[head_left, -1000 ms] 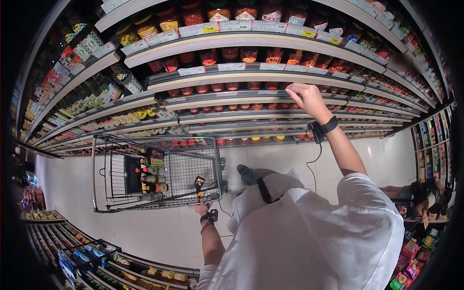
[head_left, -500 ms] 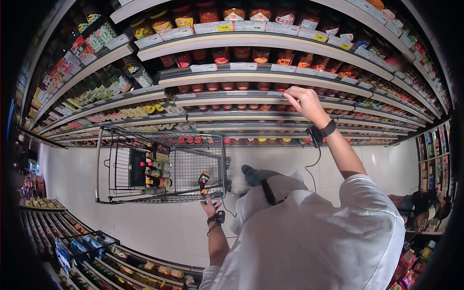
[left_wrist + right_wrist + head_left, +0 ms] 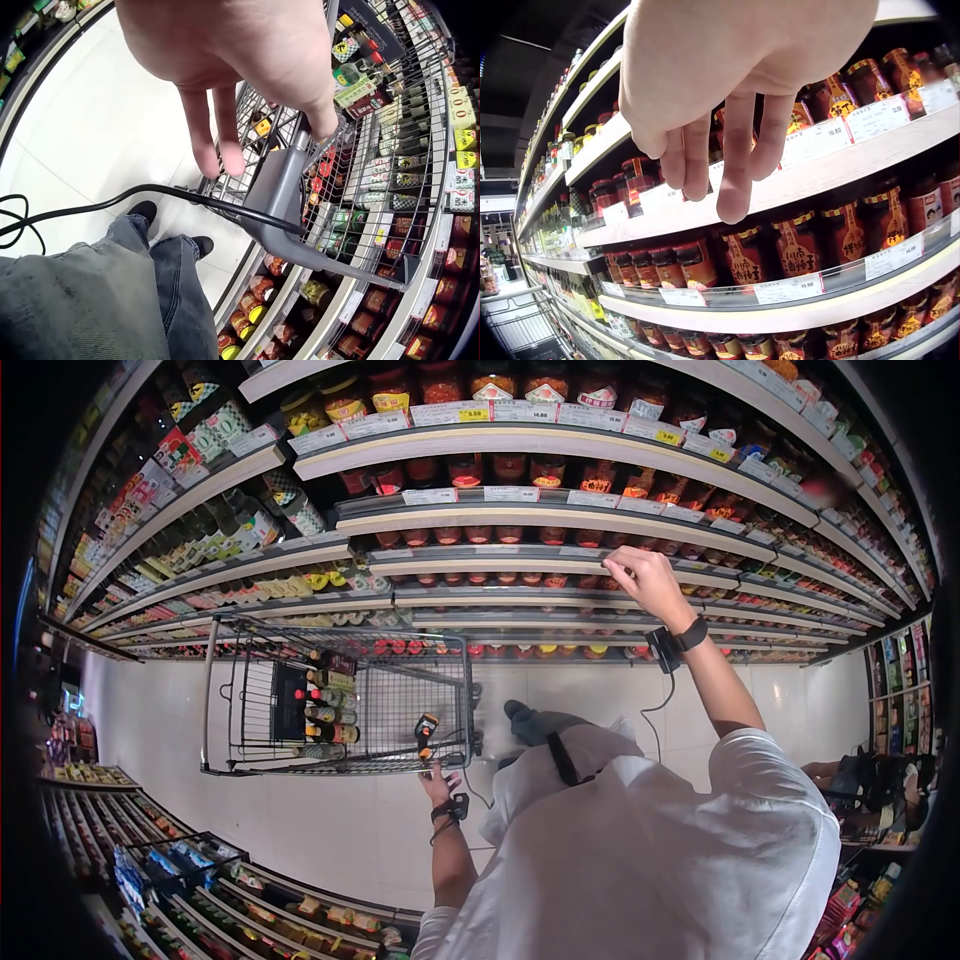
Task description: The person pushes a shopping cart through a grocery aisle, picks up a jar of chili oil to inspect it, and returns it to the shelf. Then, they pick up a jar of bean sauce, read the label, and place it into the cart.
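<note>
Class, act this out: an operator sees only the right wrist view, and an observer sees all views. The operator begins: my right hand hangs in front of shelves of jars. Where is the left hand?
Observer: The left hand is over the grey handle of a wire cart, fingers loose, not wrapped round it.
Operator: Is anything in the cart?
Observer: Yes, a row of bottles lies inside it.
Operator: Where is my right hand relative to the cart?
Observer: In the head view the right hand is at a shelf edge, to the right of the cart, with the arm stretched out.
</note>
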A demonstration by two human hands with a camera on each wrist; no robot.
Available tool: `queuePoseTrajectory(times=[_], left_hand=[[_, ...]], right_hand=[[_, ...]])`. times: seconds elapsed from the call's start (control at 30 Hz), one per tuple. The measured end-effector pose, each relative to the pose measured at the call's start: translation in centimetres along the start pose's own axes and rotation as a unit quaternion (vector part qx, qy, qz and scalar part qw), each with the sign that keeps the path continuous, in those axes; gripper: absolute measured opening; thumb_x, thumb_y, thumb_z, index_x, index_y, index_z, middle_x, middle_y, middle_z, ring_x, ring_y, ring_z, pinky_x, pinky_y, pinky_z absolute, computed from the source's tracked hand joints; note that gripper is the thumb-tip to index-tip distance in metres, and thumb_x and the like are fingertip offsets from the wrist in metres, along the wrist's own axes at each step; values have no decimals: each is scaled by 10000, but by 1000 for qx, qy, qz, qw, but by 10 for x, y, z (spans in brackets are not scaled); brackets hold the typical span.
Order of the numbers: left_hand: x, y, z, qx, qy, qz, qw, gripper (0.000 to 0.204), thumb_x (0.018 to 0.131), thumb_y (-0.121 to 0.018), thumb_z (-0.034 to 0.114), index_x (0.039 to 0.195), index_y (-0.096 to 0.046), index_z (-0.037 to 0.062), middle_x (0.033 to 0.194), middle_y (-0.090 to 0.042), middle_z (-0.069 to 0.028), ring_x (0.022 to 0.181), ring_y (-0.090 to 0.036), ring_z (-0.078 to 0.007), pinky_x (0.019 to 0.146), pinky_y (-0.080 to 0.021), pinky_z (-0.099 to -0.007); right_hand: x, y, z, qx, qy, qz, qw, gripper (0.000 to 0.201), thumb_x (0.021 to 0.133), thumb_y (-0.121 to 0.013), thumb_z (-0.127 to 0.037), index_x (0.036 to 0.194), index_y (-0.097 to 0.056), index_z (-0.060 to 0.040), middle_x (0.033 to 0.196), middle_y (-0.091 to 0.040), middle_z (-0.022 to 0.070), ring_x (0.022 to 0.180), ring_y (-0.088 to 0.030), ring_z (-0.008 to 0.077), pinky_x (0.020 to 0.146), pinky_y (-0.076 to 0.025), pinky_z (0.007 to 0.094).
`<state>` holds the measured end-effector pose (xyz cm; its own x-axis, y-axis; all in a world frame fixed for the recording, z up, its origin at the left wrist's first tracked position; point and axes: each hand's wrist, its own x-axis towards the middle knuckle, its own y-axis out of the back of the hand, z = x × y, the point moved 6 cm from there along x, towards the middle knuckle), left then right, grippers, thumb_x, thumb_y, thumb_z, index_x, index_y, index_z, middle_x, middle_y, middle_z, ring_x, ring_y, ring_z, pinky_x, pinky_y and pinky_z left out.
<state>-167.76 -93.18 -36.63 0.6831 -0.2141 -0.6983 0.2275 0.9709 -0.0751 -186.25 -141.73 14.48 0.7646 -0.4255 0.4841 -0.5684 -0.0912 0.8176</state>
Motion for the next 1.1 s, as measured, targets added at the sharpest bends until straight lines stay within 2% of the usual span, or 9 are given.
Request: queuePoseTrajectory(times=[0.13,0.23,0.67,0.77,0.9,0.93,1.0,1.07,1.1], left_hand=[[0,0,-1,-7,14,-3,1000,732,945,-695,350,1454,-230,102,1478,-361,-130,717,-676,-295,507,-607,-388],[-5,-1,3,8,6,-1,1000,717,928,-701,372,1417,-255,97,1343,-448,-159,759,-672,-288,540,-615,-400],[-12,-5,8,19,-7,-4,1000,690,942,-674,417,1400,-278,86,1335,-459,-153,766,-662,-272,539,-606,-383],[-13,-5,9,19,-5,-3,1000,681,945,-670,416,1396,-278,89,1338,-458,-152,769,-661,-274,540,-606,-384],[-7,-5,3,20,-5,-5,1000,673,951,-662,417,1397,-275,95,1350,-459,-155,776,-663,-280,545,-607,-392],[-9,-3,5,23,-7,-6,1000,672,952,-660,419,1396,-274,95,1353,-460,-156,779,-664,-281,547,-608,-395],[-10,-4,9,31,0,-14,999,674,954,-658,419,1396,-275,85,1381,-447,-160,802,-667,-286,562,-612,-397],[-16,-4,11,41,-2,-17,999,667,959,-647,427,1395,-287,74,1395,-454,-165,825,-670,-294,593,-617,-408],[-20,-4,11,46,-7,-15,999,660,964,-637,435,1396,-298,69,1395,-467,-169,837,-672,-299,617,-620,-418]], right_hand=[[-4,1,0,2,-5,-1,1000,189,948,-634,-172,905,-713,-6,823,-665,126,683,-634,337,597,-500,396],[-7,2,1,5,-7,-3,1000,193,947,-635,-173,898,-707,-2,816,-659,131,683,-631,337,597,-495,400],[-15,-3,8,-11,-27,-21,999,206,937,-643,-184,876,-706,3,816,-676,139,783,-647,364,670,-521,424],[-15,-8,14,-34,-35,-43,998,227,950,-634,-193,896,-711,14,832,-690,135,714,-679,307,640,-526,390],[-12,-68,43,284,-184,-67,939,302,1017,-589,-249,1059,-710,25,901,-739,80,594,-689,111,549,-525,261],[-8,-85,42,342,-273,-91,894,317,1024,-590,-264,1151,-688,9,939,-737,51,636,-700,110,529,-516,231],[5,-140,54,434,-277,-85,853,471,1018,-606,-265,1404,-511,-12,1189,-667,108,703,-713,132,499,-515,227],[22,-185,56,421,-308,-118,845,638,995,-631,-276,1504,-353,-9,1262,-622,157,777,-724,157,507,-536,241],[34,-193,50,346,-296,-109,884,691,975,-647,-308,1509,-330,-8,1272,-616,185,818,-730,211,562,-561,294]])
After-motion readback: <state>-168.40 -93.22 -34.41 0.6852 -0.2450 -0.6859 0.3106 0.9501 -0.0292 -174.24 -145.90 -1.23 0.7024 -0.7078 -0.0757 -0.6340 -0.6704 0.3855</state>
